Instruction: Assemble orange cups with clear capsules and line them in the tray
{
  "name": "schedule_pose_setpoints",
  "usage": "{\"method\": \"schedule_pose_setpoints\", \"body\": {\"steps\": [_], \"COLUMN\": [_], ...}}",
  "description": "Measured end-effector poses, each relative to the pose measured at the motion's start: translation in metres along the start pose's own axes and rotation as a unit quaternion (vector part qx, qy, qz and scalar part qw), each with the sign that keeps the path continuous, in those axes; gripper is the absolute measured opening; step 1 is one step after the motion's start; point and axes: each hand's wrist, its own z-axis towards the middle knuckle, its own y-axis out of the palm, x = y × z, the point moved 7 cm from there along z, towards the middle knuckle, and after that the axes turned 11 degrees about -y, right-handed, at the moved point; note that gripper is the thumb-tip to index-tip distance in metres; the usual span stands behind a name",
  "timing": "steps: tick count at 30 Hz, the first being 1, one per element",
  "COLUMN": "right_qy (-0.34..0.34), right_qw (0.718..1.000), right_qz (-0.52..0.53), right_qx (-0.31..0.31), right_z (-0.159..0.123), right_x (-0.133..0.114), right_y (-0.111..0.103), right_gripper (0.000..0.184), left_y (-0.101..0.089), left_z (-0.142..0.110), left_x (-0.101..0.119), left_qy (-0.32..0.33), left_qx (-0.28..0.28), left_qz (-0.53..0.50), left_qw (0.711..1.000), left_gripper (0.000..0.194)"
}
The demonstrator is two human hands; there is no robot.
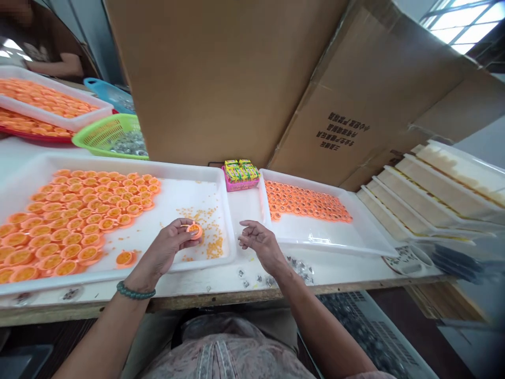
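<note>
Snugly, a round orange cap [194, 230], yellow centre, in the left hand [165, 248]

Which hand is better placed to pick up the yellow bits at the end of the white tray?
Right, probably: the right hand is empty and open beside the yellow bits, while the left hand is holding an orange round cap over the white tray.
</note>
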Motion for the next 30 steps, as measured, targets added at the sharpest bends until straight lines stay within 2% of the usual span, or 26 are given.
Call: {"method": "schedule_pose_setpoints", "body": {"steps": [2,6,9,12,14,18,21,26,30], "right_qy": [0.002,-0.006,-0.034,-0.023,0.001,0.079,0.131,0.129,0.096], "right_qw": [1.000,0.999,0.999,0.998,1.000,0.987,0.976,0.973,0.971], "right_qz": [0.022,0.026,-0.025,-0.053,-0.013,0.107,0.140,0.154,0.195], "right_qx": [-0.013,-0.022,-0.018,-0.015,0.015,0.088,0.106,0.115,0.100], "right_z": [0.011,0.030,0.042,0.049,0.050,0.047,0.044,0.041,0.041], "right_x": [0.001,0.008,0.014,0.020,0.023,0.034,0.045,0.051,0.042], "right_y": [0.017,0.049,0.065,0.076,0.078,0.079,0.080,0.077,0.078], "right_gripper": [0.030,0.019,0.022,0.020,0.018,0.029,0.032,0.026,0.026], "left_y": [0.002,0.002,0.001,0.001,0.002,0.002,0.002,0.001,0.001], "left_z": [-0.002,-0.003,-0.002,-0.002,-0.003,-0.004,-0.004,-0.005,-0.008], "left_x": [0.002,0.003,0.002,0.003,0.004,0.006,0.007,0.008,0.011], "left_qy": [0.011,0.018,0.010,0.010,0.013,0.030,0.061,0.080,0.083], "left_qx": [-0.001,0.007,0.003,-0.006,-0.008,0.003,0.006,0.011,0.014], "left_qz": [0.003,-0.003,-0.017,-0.037,-0.044,-0.038,-0.019,-0.002,-0.010], "left_qw": [1.000,1.000,1.000,0.999,0.999,0.999,0.998,0.997,0.996], "left_gripper": [0.038,0.043,0.040,0.036,0.038,0.048,0.048,0.041,0.042]}}
